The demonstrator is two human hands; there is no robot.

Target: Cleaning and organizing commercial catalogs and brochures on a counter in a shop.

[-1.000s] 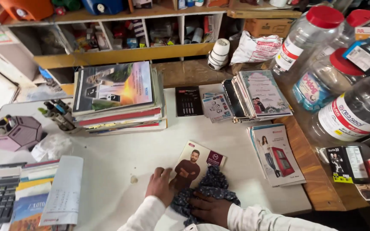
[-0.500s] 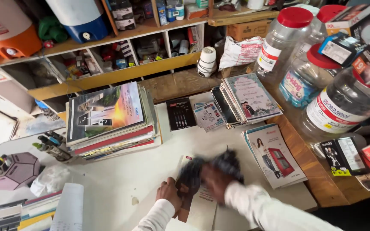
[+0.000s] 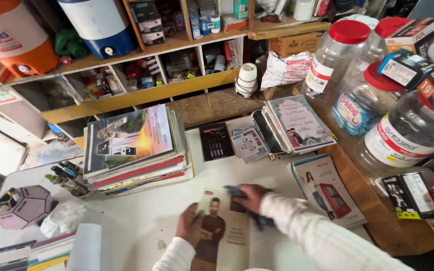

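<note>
A glossy leaflet (image 3: 232,236) with a picture of a person in a dark shirt lies flat on the white table (image 3: 141,221) in front of me. My left hand (image 3: 191,226) presses on its left edge. My right hand (image 3: 251,196) is at the leaflet's upper right corner, closed on a dark blue cloth (image 3: 257,217) that trails down under my white sleeve.
A tall stack of magazines (image 3: 131,150) stands at the back left, with markers (image 3: 66,178) and a pink holder (image 3: 21,207) beside it. More booklets (image 3: 297,124) and a catalogue (image 3: 327,193) lie to the right. Large plastic jars (image 3: 403,135) crowd the wooden counter at right.
My right hand has carried the dark cloth up from the leaflet's lower part to its top right corner. The left hand has shifted to the leaflet's left edge, and the leaflet now shows uncovered.
</note>
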